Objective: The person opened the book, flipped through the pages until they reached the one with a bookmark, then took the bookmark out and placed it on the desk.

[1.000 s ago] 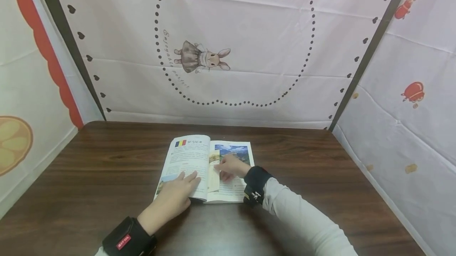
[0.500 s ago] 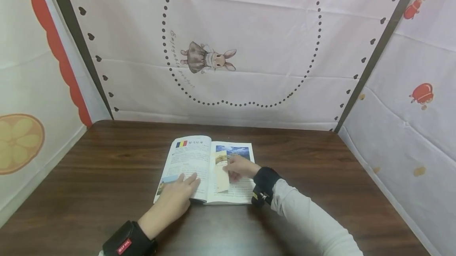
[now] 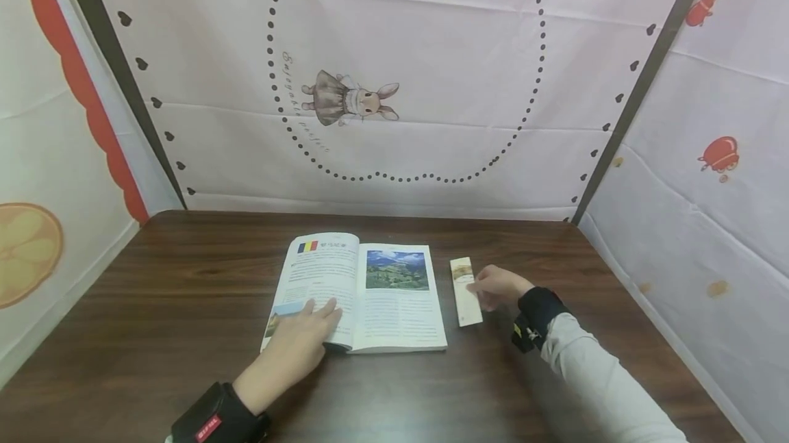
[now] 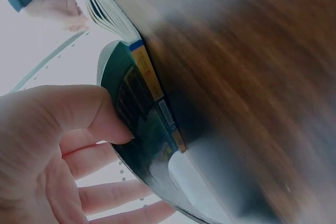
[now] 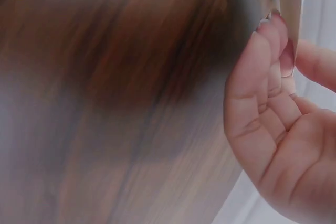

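An open book lies on the table with a flag on its left page and a mountain photo on its right page. My left hand lies over the lower left page, fingers spread. In the left wrist view, its thumb is against the dark green cover, gripping that half of the book with the fingers behind it. To the right of the book, my right hand pinches a cream bookmark with a printed picture at its top. The right wrist view shows the bookmark edge-on between thumb and fingers.
The dark brown wooden table bears the book. White printed cloth stands behind it and along both sides, with a rabbit drawing on the back panel.
My right hand has carried the bookmark rightward from the book's inner fold, across the right page and past its outer edge. The whole mountain photo shows now. My left hand has stayed on the book.
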A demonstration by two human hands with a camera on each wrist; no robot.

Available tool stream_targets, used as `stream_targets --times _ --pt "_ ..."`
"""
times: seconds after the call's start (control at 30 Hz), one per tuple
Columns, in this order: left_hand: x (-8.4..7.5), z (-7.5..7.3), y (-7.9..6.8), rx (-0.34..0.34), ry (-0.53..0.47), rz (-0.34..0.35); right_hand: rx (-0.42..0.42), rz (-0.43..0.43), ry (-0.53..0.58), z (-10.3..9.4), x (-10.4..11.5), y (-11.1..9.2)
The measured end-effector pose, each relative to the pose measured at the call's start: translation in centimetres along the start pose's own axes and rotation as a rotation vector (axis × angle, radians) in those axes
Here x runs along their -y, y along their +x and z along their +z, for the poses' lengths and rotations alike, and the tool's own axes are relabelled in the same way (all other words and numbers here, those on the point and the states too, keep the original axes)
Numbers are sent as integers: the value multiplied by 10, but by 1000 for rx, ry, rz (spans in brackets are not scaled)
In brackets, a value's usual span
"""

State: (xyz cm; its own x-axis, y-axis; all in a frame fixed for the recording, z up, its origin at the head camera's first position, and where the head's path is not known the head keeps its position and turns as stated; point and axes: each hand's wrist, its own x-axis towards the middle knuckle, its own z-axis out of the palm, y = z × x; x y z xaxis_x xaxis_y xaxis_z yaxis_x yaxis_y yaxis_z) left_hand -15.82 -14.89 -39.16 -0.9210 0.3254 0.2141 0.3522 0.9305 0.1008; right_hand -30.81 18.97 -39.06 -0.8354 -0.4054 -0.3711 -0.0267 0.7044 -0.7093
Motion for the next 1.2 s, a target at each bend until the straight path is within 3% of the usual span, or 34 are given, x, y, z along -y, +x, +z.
stream_targets --times 0.27,0.37,0.53,0.6,0.73,0.87,1.03,1.2 --pt "-1 -1 -1 7 12 -24 -327 -43 -464 6 -16 2" --pt "-2 -1 1 7 5 -23 -394 -96 -579 8 -15 1" --pt "-4 -1 2 9 2 -17 -474 -350 -814 27 4 -7" --pt "-4 -2 2 12 8 -17 -459 -467 -867 40 15 -11" --pt "-4 0 1 12 34 -21 -284 -598 -957 62 34 -19" --pt "-5 3 0 2 51 -22 -176 -614 -1088 75 44 -26" --pt "-7 4 1 1 59 -24 -157 -598 -1152 78 45 -27" --pt "-8 4 0 14 61 -33 -152 -638 -1141 75 43 -24"
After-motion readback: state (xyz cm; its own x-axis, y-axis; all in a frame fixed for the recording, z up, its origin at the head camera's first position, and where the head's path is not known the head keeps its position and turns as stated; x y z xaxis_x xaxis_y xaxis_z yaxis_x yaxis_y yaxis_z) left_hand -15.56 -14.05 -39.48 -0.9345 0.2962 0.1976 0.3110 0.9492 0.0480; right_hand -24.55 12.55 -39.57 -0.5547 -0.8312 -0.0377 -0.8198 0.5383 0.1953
